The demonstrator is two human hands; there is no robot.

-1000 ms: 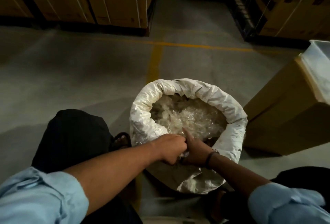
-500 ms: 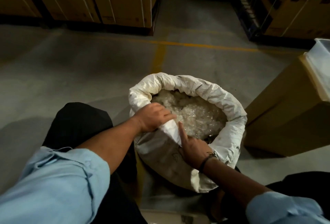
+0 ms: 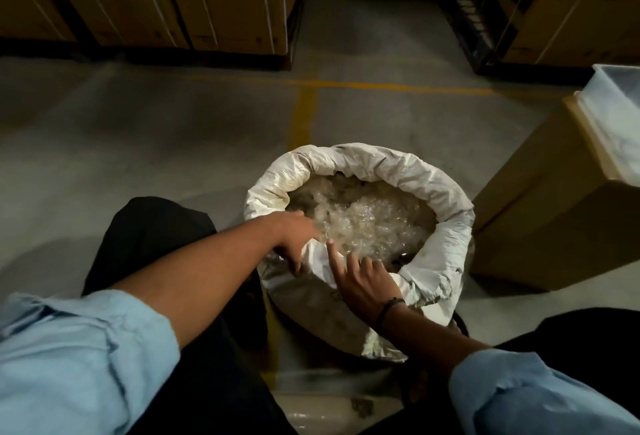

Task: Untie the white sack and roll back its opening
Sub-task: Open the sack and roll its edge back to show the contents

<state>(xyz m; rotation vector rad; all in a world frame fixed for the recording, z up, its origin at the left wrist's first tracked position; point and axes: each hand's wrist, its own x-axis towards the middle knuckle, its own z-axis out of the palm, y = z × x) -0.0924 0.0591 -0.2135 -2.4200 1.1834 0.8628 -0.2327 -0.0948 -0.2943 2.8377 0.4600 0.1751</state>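
Your left hand point(image 3: 294, 240) has shifted along the white sack point(image 3: 446, 226) rim, fingers clamped on the unrolled near edge; right hand point(image 3: 363, 282) fingers apart.

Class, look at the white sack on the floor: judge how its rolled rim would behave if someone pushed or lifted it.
The white sack is probably floppy: its rim is creased and folds under the left hand. It likely stays put, sitting broad on the floor. The clear crumpled contents look light, though weight cannot be confirmed.
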